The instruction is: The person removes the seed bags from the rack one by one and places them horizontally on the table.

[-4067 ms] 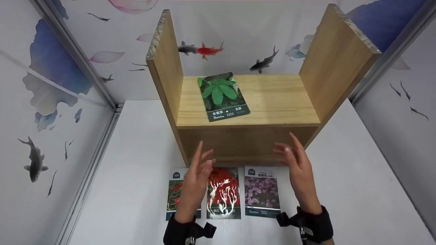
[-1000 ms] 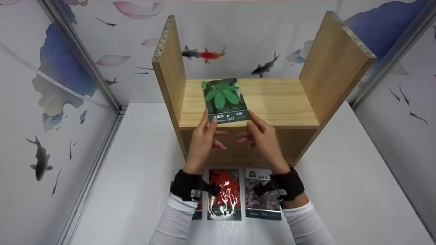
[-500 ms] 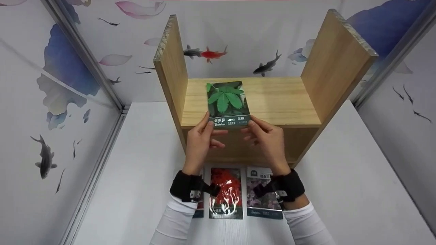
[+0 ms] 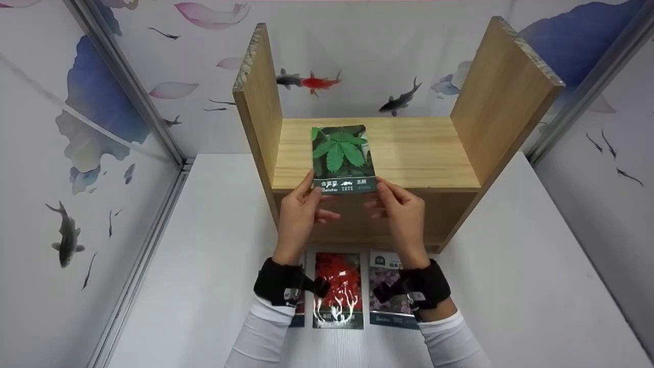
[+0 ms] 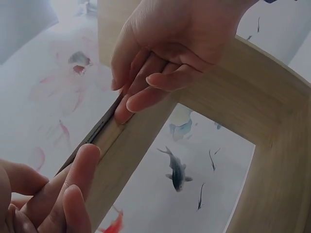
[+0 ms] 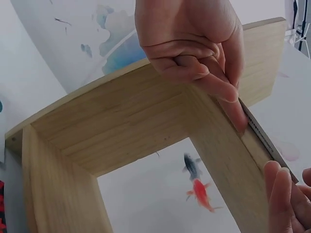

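Observation:
A seed packet (image 4: 341,156) with a green leaf picture lies in front of me at the shelf's front edge, its dark lower band toward me. My left hand (image 4: 298,217) pinches its lower left corner between thumb and index finger. At the lower right corner, my right hand (image 4: 407,217) does the same. The other fingers of both hands curl loosely below the board. Seen edge-on in the right wrist view, the packet (image 6: 262,131) is a thin dark strip along the board. Whether it rests flat on the board or is slightly raised, I cannot tell.
The wooden shelf (image 4: 424,153) has tall side panels left and right. On the white table (image 4: 214,214) before it lie a red-flower packet (image 4: 338,291), a purple-flower packet (image 4: 383,306) and a third one mostly hidden under my left wrist. Printed walls enclose the table.
Earlier the leaf packet lay tilted on the shelf with both hands apart from it. The hands have since gripped its lower corners; it now sits straighter, shifted slightly right and toward me.

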A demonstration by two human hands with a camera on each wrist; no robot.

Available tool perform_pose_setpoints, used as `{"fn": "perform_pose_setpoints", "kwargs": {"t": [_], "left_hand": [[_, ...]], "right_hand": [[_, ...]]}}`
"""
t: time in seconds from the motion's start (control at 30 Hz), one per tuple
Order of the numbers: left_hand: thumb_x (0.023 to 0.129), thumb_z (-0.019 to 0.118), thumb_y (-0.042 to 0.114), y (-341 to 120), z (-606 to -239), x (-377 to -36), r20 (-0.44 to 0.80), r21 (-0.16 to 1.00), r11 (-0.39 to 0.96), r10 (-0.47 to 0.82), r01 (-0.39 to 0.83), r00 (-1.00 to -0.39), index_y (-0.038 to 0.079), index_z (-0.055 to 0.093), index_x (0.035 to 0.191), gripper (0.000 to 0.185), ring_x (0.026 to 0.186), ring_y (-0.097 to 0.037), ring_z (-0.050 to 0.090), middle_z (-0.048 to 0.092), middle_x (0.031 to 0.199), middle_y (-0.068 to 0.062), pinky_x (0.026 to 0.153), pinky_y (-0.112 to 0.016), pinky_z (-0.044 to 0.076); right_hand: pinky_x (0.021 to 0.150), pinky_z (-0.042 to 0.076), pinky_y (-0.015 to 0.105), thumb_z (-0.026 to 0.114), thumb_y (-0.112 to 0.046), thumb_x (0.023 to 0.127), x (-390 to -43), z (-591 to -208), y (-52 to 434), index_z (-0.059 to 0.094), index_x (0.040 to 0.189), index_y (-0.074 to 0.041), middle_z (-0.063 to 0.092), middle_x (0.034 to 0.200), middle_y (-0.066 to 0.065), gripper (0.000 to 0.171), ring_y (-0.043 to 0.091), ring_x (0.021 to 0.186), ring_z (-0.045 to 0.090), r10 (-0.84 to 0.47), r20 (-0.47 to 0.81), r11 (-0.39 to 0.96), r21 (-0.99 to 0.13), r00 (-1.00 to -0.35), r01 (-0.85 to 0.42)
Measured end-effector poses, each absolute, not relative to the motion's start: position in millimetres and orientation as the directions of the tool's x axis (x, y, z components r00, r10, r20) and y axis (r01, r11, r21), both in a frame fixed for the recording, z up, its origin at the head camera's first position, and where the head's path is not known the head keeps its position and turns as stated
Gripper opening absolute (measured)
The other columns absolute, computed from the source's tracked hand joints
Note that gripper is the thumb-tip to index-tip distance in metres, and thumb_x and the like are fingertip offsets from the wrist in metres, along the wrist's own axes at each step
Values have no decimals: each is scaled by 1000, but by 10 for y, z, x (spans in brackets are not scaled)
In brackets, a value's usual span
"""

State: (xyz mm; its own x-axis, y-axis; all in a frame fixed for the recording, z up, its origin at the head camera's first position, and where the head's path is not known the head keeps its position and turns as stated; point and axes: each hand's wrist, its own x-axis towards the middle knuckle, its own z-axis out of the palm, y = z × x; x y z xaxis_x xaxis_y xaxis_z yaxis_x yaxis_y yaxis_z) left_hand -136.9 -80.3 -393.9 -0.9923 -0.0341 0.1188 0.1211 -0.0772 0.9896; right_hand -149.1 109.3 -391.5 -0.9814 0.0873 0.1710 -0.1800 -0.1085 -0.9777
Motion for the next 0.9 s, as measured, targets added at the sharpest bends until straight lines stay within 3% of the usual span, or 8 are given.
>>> {"fn": "perform_pose_setpoints", "kwargs": {"t": [0.13, 0.47, 0.9], "left_hand": [[94, 47, 26, -787, -3938, -1323, 112, 989, -89, -50, 116, -993, 18, 30, 140, 50, 67, -26, 65, 64, 102, -7, 56, -28, 50], [94, 46, 15, -730, -3740, -1070, 86, 990, -108, -78, 95, -993, 11, 30, 140, 48, 74, -30, 65, 65, 99, -12, 63, -37, 50], [94, 46, 13, -709, -3836, -863, 102, 979, -174, -44, 108, -994, 15, 24, 142, 53, 76, -31, 64, 66, 94, -13, 60, -31, 47]], "right_hand": [[57, 52, 34, 60, -26, 86, -1439, -3895, 1087, 63, 110, -1, 64, 91, 20, 35, 29, 75, 64, 110, 162, -157, -971, -981, -178], [66, 52, 36, 62, -13, 85, -1324, -3851, 1094, 57, 116, 3, 62, 95, 22, 36, 30, 76, 64, 70, 123, -241, -961, -990, -137], [72, 50, 39, 63, -13, 83, -1231, -3866, 1258, 52, 125, -11, 63, 82, 20, 44, 32, 76, 62, -143, 50, -74, -996, -988, -39]]}}
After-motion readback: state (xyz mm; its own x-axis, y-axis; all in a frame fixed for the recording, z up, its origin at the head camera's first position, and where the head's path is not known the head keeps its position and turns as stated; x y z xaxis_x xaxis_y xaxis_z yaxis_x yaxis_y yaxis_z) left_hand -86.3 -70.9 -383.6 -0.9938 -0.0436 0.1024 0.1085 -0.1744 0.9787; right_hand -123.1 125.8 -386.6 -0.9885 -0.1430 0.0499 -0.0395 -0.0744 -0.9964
